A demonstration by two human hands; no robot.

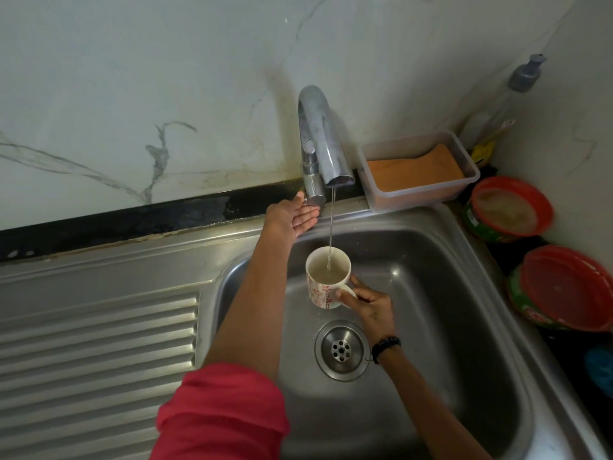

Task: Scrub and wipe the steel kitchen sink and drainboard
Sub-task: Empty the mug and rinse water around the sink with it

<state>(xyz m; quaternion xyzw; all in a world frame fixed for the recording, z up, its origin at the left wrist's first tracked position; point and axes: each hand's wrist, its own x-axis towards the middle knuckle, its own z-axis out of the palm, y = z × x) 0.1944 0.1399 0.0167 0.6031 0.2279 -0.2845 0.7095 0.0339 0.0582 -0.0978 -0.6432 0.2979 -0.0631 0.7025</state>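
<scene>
Steel kitchen sink [431, 293], rounded square basin with round perforated drain [341, 349] at centre; ribbed steel drainboard [99, 343] joined at left. Curved chrome tap [318, 141] at back rim, thin stream of water [331, 220] falling into white mug with red flower pattern [326, 280], held over basin just behind drain. Mug partly filled with cloudy water.

Right hand [368, 307] gripping mug by handle, fingers curled round it; black bead bracelet [384, 348] on wrist. Left hand [293, 215] reaching to tap base, fingers straight, palm turned up, fingertips against lever end. Red sleeve [222, 416] pushed up on left arm.

Right of tap on back ledge: clear plastic rectangular tub [421, 194] holding orange sponge [414, 172]. Corner behind: clear pump bottle with grey head [527, 74]. On dark counter right of sink: two round red-lidded green tubs [510, 210], [564, 290]. Marble-veined white wall [132, 94] behind.
</scene>
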